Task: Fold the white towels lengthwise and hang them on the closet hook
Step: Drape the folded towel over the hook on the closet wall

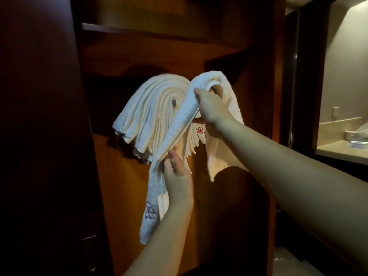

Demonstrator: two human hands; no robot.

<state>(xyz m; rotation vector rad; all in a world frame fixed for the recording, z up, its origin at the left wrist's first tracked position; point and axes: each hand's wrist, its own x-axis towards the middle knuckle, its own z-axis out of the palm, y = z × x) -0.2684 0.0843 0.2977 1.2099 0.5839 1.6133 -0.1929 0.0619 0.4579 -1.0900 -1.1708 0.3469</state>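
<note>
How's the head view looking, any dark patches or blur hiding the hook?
Head view: closet door at left nearly black; stacked towels and held towel well lit, slightly soft; hook only a small dim glint; wide-angle bend at the edges; bright spill on the counter at right.

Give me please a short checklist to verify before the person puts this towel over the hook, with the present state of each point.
1. Folded towel held at both places: ok. The right hand grips it near the top bend, the left hand holds the lower part.
2. Fold lengthwise: ok, it shows as a narrow long strip.
3. Towel already on the hook: not ok, its bend is to the right of the hook and of the hanging stack.
4. Free room on the hook: cannot tell, only its tip shows under the stack.
5. Both ends equal in length: cannot tell, the right arm hides part of the far end.
</note>
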